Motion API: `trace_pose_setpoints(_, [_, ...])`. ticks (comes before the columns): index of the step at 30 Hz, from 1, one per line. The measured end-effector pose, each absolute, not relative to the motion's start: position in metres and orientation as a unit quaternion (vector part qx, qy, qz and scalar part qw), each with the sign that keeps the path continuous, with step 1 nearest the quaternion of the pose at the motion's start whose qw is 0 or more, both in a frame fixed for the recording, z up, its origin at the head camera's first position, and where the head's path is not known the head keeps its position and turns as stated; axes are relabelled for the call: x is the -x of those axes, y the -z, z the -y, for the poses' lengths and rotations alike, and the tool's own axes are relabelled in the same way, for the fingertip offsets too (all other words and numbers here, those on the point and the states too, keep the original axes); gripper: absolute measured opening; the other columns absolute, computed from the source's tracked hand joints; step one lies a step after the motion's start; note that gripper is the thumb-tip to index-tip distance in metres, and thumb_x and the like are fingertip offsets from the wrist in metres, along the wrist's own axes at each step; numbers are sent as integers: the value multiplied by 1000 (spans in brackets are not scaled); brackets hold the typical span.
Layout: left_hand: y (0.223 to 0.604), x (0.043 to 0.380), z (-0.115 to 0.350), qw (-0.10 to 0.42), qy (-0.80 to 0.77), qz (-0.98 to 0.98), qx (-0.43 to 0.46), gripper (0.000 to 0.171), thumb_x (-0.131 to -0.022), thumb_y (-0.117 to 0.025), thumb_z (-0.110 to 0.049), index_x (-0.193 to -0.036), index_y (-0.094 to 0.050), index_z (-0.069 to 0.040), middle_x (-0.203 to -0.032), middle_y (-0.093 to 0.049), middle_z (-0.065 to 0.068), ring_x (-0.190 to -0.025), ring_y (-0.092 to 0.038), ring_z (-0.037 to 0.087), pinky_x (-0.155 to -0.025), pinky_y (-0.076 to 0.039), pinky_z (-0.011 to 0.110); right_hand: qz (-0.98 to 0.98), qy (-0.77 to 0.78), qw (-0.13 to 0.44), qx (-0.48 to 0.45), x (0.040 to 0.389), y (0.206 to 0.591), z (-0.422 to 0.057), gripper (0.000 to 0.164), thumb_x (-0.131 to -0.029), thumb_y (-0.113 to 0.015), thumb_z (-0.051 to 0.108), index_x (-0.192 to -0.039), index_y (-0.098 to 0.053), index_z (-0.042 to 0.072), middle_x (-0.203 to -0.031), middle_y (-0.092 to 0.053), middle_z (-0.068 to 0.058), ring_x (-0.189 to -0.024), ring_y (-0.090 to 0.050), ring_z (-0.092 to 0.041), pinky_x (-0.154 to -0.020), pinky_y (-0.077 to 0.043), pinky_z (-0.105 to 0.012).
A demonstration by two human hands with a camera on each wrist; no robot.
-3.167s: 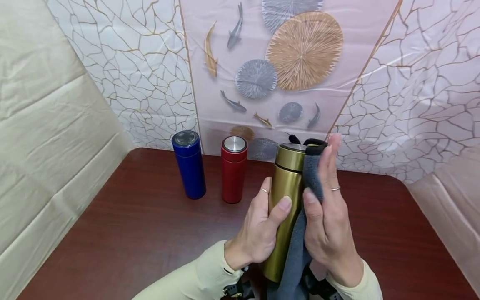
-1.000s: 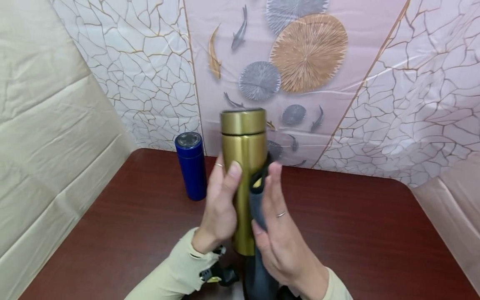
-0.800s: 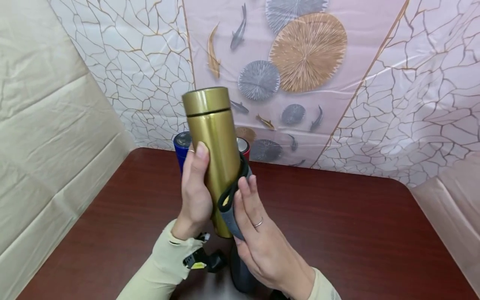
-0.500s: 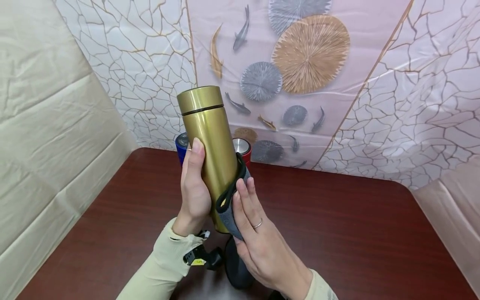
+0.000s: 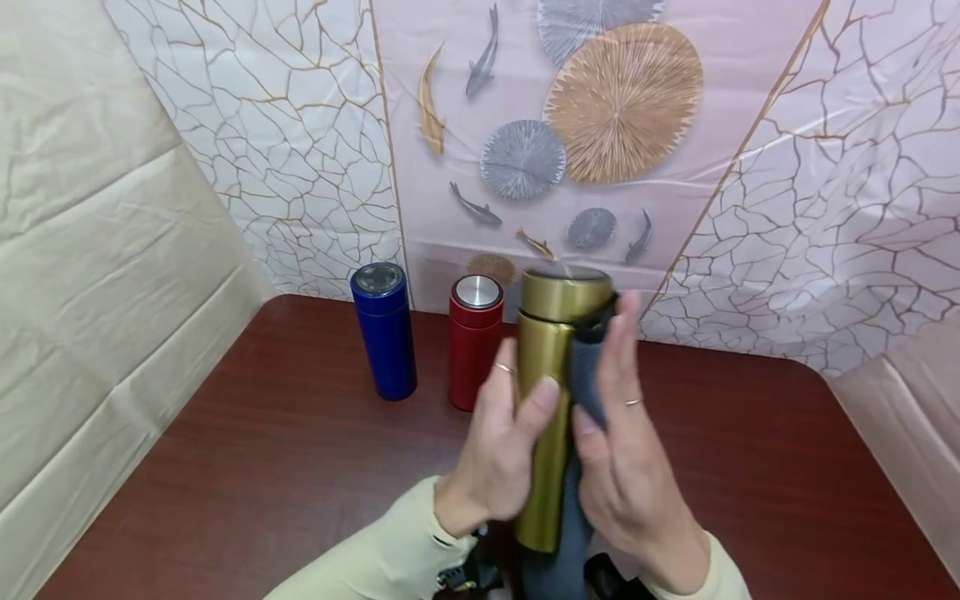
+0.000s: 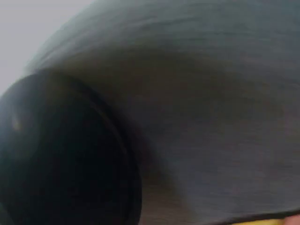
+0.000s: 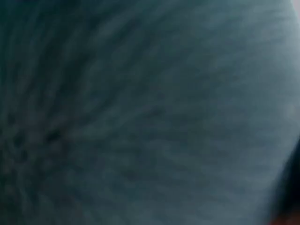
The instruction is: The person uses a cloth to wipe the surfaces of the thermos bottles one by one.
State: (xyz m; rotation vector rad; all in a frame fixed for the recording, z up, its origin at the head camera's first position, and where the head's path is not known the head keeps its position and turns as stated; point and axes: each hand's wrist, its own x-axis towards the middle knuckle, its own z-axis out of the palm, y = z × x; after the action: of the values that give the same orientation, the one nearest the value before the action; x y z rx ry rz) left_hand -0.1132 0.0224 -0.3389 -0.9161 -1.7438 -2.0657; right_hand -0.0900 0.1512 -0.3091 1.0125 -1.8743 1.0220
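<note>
gold bottle (image 5: 542, 442) held up over the surface (image 5: 262, 475). left hand (image 5: 497, 446) grips its side; right hand (image 5: 637, 475), fingers straight, presses grey cloth (image 5: 587, 375) to it. bottle looks stiff, probably slick; best held round the middle.

In the head view, a pale cream left sleeve (image 5: 375, 546) shows at seven o'clock, lightly creased; a matching right sleeve (image 5: 722, 575) shows between four and five. Black wrist gear (image 5: 480, 575) peeks out at six. The left hand (image 5: 495, 458) and right hand (image 5: 633, 483) each wear a slim metallic ring (image 5: 634, 402)
</note>
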Motion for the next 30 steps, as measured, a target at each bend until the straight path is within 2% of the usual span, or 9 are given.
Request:
trace_pose_setpoints(4, [350, 103, -35, 127, 678, 639, 340, 43, -106, -45, -45, -127, -48, -8, -99, -67, 11, -88, -63, 8, -81, -56, 26, 724, -442, 395, -353, 87, 300, -165, 60, -107, -36, 8, -159, -10, -9, -169, -1, -26, -160, -3, -35, -131, -4, -47])
trace_pose_setpoints(8, [351, 101, -38, 124, 665, 651, 345, 41, -105, -45, -43, -126, -48, -8, -99, -67, 9, -89, -63, 7, -81, -56, 25, 714, -453, 412, -338, 87, 299, -167, 60, -107, -37, 8, -157, -11, -12, -168, -1, -31, -160, -3, -36, -130, -3, -50])
trace_pose_setpoints(11, [347, 104, -33, 123, 680, 640, 336, 41, -105, -47, -42, -126, -50, -7, -101, -66, 11, -92, -62, 10, -83, -56, 27, 708, -446, 419, -353, 88, 303, -160, 63, -105, -39, 6, -159, -10, -9, -170, 0, -26, -160, -2, -35, -130, -2, -50])
trace_pose_setpoints(15, [335, 111, -21, 119, 720, 611, 308, 40, -106, -46, -36, -132, -50, -6, -115, -65, 14, -104, -61, 17, -94, -53, 31, 718, -399, 420, -386, 91, 314, -143, 65, -105, -39, 10, -161, -10, -3, -173, 1, -14, -161, 1, -30, -131, -1, -48])
trace_pose_setpoints(18, [322, 117, -7, 120, 752, 585, 278, 39, -106, -42, -28, -138, -48, -6, -122, -63, 13, -109, -61, 20, -99, -51, 32, 725, -372, 406, -414, 90, 324, -129, 64, -106, -36, 14, -161, -8, -3, -173, 5, -13, -161, 4, -29, -131, -1, -45])
trace_pose_setpoints(21, [309, 124, 9, 125, 779, 558, 259, 40, -106, -37, -26, -139, -48, -7, -121, -64, 10, -105, -62, 20, -97, -52, 33, 727, -359, 384, -442, 88, 334, -118, 63, -107, -35, 13, -159, -7, -8, -172, 6, -18, -161, 5, -31, -131, -1, -43])
trace_pose_setpoints(26, [294, 131, 36, 158, 798, 542, 212, 42, -108, -31, -39, -132, -52, -11, -104, -64, 4, -87, -63, 18, -82, -54, 31, 738, -330, 351, -473, 83, 347, -106, 60, -109, -33, 16, -156, -13, -14, -170, -1, -26, -159, 2, -41, -131, -5, -44])
trace_pose_setpoints(30, [293, 132, 43, 163, 802, 548, 175, 42, -107, -30, -42, -125, -53, -11, -94, -61, 1, -79, -62, 16, -74, -52, 30, 742, -327, 346, -472, 83, 352, -103, 58, -109, -32, 16, -155, -17, -15, -169, -5, -27, -158, -2, -43, -131, -8, -43])
